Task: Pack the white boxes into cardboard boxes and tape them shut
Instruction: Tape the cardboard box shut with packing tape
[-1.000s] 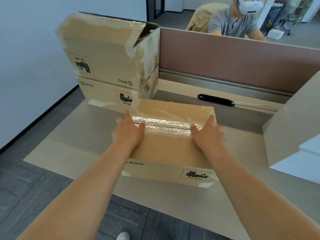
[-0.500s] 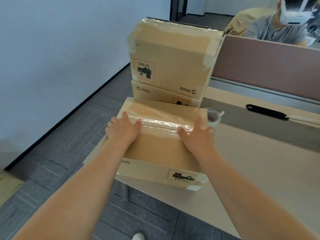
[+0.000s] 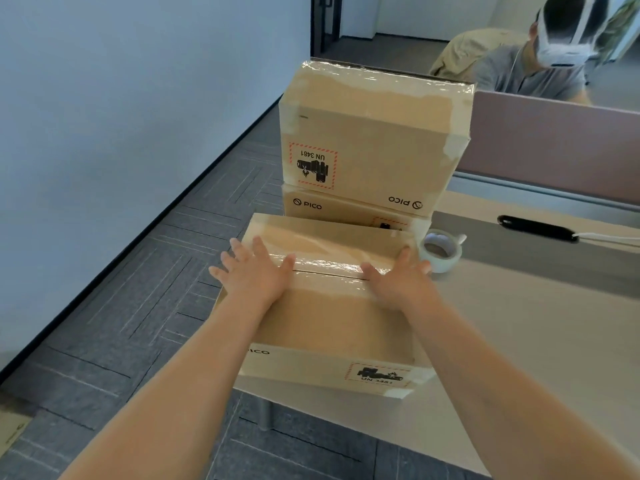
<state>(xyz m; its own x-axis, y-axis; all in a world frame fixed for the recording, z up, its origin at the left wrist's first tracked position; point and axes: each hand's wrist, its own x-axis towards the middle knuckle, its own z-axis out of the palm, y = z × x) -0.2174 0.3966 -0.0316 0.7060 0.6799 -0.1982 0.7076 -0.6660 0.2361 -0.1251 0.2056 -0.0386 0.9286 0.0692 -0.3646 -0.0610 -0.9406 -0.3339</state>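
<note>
On the taped cardboard box (image 3: 332,306) my 2 hands lie flat—left hand (image 3: 254,271), right hand (image 3: 398,282)—smoothing tape; next probably stacking it.

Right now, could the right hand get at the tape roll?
Probably yes. The right hand lies flat on the box, and the tape roll stands on the table just past its fingertips, with nothing between them.

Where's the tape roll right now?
In the head view, the tape roll sits on the desk, just right of the taped box, beyond the right hand and near the stacked boxes.
</note>
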